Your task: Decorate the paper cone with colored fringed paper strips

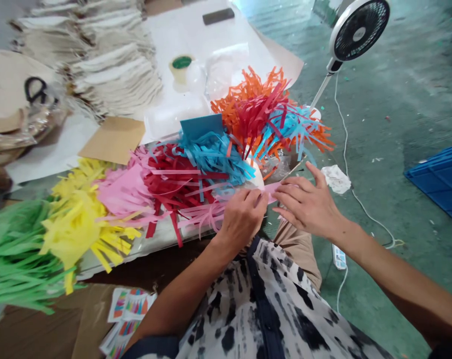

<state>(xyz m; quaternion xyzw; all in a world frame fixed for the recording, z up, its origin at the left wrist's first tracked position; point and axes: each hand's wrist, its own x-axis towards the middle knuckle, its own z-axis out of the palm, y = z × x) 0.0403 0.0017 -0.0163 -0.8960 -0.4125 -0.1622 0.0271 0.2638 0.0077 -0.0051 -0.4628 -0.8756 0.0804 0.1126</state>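
Down at the table edge, the left hand is pinching a fringed pink paper strip, while the right hand sits open, fingertips just on the strip's far end. Piled right beside them: red fringed paper and blue fringed paper. There's also a white desk fan behind.

The fringed paper strips run green, yellow, pink, crimson, sky blue and orange, while the shirt is white with black blotches, the floor mottled green, and the crate bright blue.
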